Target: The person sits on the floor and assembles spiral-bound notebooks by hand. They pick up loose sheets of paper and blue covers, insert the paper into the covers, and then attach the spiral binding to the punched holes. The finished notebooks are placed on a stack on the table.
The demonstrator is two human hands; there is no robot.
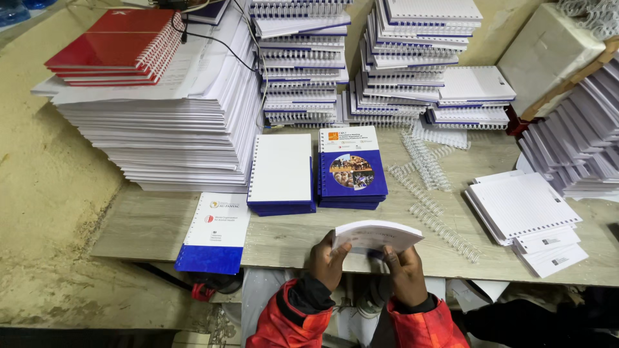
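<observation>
Left hand: the left hand grips the near left edge of a thin bundle of pages, fingers curled under it, thumb on top.
Right hand: the right hand pinches the same bundle from below at its near right side.
Bundle of pages: held just above the near edge of the wooden table, bowed upward, white top sheet showing.
Sleeves: red and black, coming up from below the table edge.
White-and-blue cover: a cover sheet lies flat to the left of the bundle, its blue end overhanging the table edge.
Blue booklets: two short piles just beyond the bundle, one with a white back up, the other with a blue printed front up.
Wire coils: loose white binding coils lie right of the booklets.
Punched sheets: a small stack sits farther right of the bundle.
Big paper stack: a tall pile of white sheets stands beyond the cover sheet, red notebooks on top.
Bound books: towers of spiral-bound books rise at the far side.
</observation>
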